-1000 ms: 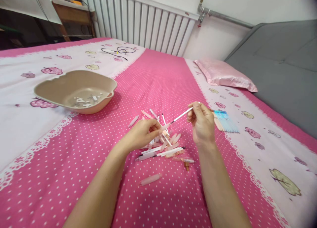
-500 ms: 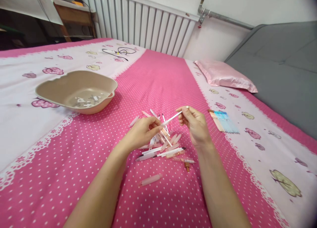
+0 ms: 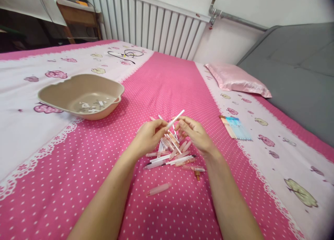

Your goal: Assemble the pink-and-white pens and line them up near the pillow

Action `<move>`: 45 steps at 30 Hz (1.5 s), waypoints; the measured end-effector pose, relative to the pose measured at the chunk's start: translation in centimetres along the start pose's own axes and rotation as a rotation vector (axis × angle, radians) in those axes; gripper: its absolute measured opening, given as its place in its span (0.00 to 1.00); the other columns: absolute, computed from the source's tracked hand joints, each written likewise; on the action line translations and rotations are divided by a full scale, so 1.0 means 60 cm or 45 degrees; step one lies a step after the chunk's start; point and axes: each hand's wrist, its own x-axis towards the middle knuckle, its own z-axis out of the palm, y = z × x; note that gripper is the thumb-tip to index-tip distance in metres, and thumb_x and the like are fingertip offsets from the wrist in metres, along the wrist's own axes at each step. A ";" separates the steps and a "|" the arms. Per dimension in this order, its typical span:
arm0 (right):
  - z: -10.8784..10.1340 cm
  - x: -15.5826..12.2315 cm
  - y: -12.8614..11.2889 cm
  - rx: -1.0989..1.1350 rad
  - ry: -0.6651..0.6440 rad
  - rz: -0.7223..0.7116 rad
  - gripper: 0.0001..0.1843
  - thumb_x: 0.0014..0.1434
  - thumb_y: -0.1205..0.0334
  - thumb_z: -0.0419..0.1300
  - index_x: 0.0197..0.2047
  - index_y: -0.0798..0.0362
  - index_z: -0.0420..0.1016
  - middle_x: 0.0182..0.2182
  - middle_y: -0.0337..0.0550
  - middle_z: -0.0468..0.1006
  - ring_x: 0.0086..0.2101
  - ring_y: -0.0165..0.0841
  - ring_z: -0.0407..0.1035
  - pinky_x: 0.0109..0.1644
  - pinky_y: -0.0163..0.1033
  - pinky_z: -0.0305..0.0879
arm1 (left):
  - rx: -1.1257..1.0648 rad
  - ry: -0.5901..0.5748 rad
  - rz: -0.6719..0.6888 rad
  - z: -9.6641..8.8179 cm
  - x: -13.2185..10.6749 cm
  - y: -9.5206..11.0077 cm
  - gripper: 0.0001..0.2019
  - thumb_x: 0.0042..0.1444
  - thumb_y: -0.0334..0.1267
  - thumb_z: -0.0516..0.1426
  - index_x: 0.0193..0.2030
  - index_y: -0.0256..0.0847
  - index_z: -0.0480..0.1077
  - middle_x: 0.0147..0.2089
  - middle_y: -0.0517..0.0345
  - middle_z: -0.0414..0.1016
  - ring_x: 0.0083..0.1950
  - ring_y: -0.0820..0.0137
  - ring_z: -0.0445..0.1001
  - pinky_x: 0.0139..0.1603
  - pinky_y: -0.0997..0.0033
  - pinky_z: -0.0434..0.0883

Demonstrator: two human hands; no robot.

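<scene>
A white pen refill slants up to the right, its lower end pinched between the thumb and fingers of my left hand. Close to its right side is my right hand, fingers loosely bent and apart, with nothing visible in them. Below both hands lies a loose pile of pen parts: pink pen barrels, white refills, some with dark tips, and small clear pieces. One pink barrel lies by itself nearer to me. A small brown piece sits at the pile's right edge.
A beige basin with small white bits inside stands to the left on the pink dotted bedspread. Right of the pile, blue and peach pens lie in a row. Farther off are a black cable and a pink pillow.
My right hand has let go of the refill's upper end and moved slightly left and down. The refill, still in my left hand, now points up more steeply.
</scene>
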 end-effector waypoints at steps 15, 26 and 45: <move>0.003 -0.003 0.041 -0.783 -0.134 0.146 0.04 0.46 0.63 0.59 0.29 0.51 0.72 0.21 0.36 0.73 0.22 0.28 0.63 0.24 0.33 0.51 | -0.060 0.122 -0.101 -0.003 0.002 0.000 0.10 0.56 0.38 0.51 0.37 0.36 0.70 0.31 0.57 0.73 0.31 0.72 0.68 0.31 0.73 0.64; -0.016 -0.002 0.013 -0.054 -0.059 0.127 0.11 0.45 0.57 0.65 0.28 0.55 0.70 0.27 0.37 0.72 0.30 0.28 0.66 0.38 0.36 0.63 | -0.026 0.091 -0.079 -0.003 0.003 0.001 0.09 0.56 0.38 0.51 0.35 0.36 0.71 0.29 0.59 0.71 0.29 0.74 0.66 0.30 0.74 0.62; -0.016 0.004 0.000 0.266 0.580 -0.025 0.17 0.47 0.54 0.65 0.41 0.50 0.75 0.34 0.41 0.76 0.35 0.30 0.69 0.37 0.36 0.66 | 0.032 -0.030 -0.079 0.003 0.001 -0.006 0.11 0.54 0.42 0.54 0.35 0.38 0.73 0.30 0.57 0.75 0.30 0.73 0.69 0.30 0.74 0.64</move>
